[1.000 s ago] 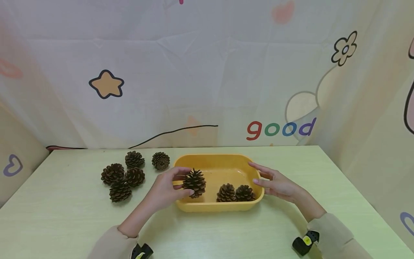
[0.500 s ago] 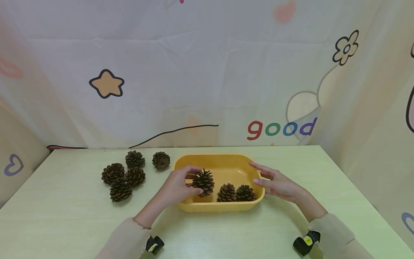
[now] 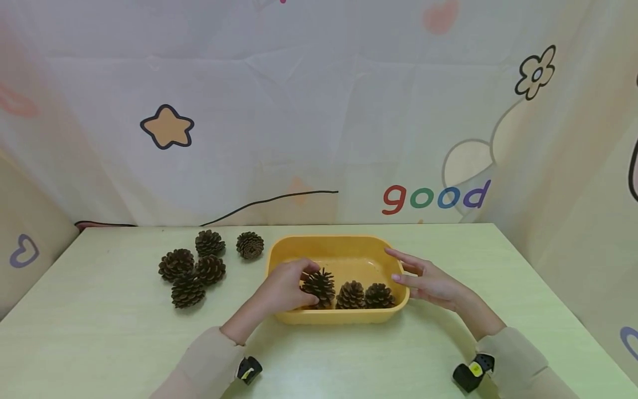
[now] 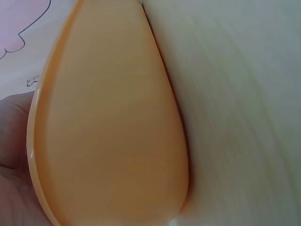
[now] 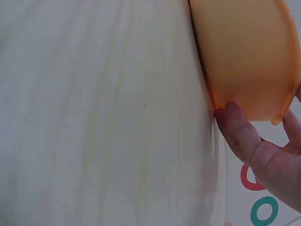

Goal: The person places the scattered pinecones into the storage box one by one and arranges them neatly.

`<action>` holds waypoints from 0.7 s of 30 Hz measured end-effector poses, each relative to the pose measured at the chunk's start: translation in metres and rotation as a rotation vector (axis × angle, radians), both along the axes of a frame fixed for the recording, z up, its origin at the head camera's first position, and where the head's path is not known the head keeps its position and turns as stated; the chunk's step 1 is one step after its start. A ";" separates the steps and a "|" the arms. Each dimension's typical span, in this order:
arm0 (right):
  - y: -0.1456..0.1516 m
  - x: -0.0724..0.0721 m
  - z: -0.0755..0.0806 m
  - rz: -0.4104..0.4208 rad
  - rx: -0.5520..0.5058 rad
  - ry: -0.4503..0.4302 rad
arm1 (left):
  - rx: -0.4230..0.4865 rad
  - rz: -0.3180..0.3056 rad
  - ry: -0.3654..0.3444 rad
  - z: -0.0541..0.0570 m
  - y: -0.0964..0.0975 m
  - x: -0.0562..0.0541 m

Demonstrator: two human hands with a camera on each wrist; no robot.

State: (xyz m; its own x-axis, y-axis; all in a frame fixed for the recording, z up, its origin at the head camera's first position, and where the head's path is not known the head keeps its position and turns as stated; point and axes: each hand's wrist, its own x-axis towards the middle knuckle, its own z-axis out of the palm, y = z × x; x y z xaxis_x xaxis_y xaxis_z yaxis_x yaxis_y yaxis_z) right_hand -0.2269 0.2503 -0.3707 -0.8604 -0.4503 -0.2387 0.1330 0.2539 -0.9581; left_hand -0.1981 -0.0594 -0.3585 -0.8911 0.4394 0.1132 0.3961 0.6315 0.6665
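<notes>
A yellow plastic basin (image 3: 334,317) stands on the table, its near wall toward me. Inside its left half, my left hand (image 3: 285,288) pinches a pine cone (image 3: 320,287) between thumb and fingers, low behind the near rim. Two more pine cones, one (image 3: 351,295) in the middle and another (image 3: 379,296) on the right, sit inside the same basin. My right hand (image 3: 433,285) holds the basin's right end, thumb and index finger over the rim. In the right wrist view, other fingertips (image 5: 231,107) rest against the outer wall. The basin's wall hides the held cone in the left wrist view.
Left of the basin, several pine cones lie on the pale table (image 3: 99,332): a cluster around one cone (image 3: 176,265) and a separate one (image 3: 250,245) near the basin's back left corner. A printed cloth (image 3: 309,122) hangs behind the table's far edge.
My left hand has moved right and then down with the pine cone, from over the basin's left rim to low inside it, beside the other two. The right hand stays at the basin's end.
</notes>
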 end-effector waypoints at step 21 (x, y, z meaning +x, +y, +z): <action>0.000 0.000 -0.001 0.002 -0.005 0.001 | -0.149 -0.053 -0.089 0.005 0.006 0.000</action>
State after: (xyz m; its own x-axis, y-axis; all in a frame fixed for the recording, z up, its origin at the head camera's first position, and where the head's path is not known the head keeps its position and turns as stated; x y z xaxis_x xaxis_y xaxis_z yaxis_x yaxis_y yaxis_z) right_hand -0.2272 0.2508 -0.3719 -0.8598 -0.4530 -0.2355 0.1314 0.2494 -0.9594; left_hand -0.1983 -0.0538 -0.3533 -0.8699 0.4920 -0.0346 0.3754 0.7059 0.6007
